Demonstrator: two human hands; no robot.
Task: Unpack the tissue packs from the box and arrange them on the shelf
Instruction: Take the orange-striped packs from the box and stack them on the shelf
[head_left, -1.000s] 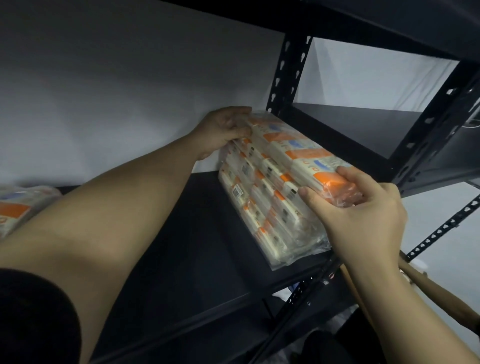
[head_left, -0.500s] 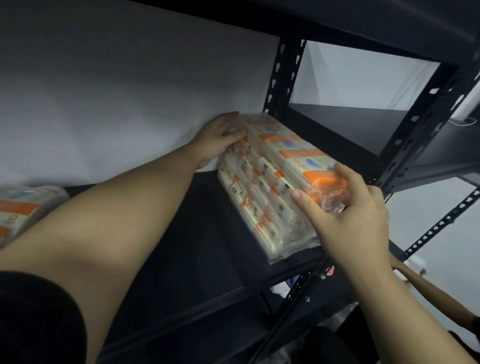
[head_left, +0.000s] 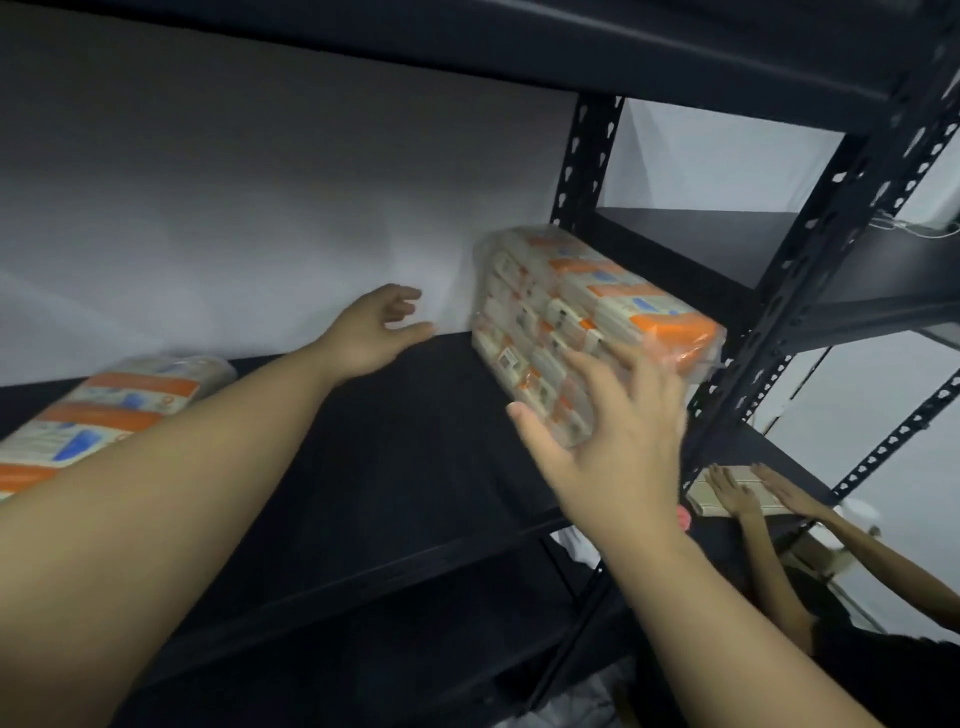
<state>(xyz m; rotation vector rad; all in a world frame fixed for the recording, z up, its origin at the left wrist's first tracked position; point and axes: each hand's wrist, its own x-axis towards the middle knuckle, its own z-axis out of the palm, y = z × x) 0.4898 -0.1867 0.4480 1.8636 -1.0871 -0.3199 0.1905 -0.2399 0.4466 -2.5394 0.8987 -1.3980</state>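
The pack (head_left: 587, 332) sits hard against the post (head_left: 584, 161), both hands spread and gripping nothing, left hand (head_left: 371, 332) clear, right hand (head_left: 618, 431) at its near end (soft, light, slippery wrap; best clasped by both ends).

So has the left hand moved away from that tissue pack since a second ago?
Yes. The left hand has let go of the tissue pack and drawn leftward, away from the shelf's rear upright post, with bare shelf now between them.

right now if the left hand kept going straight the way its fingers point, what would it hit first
Probably the white back wall. The left hand is open above the shelf, fingers aimed back and slightly right; the tissue pack lies further right, seemingly off that line, though depth is unclear.
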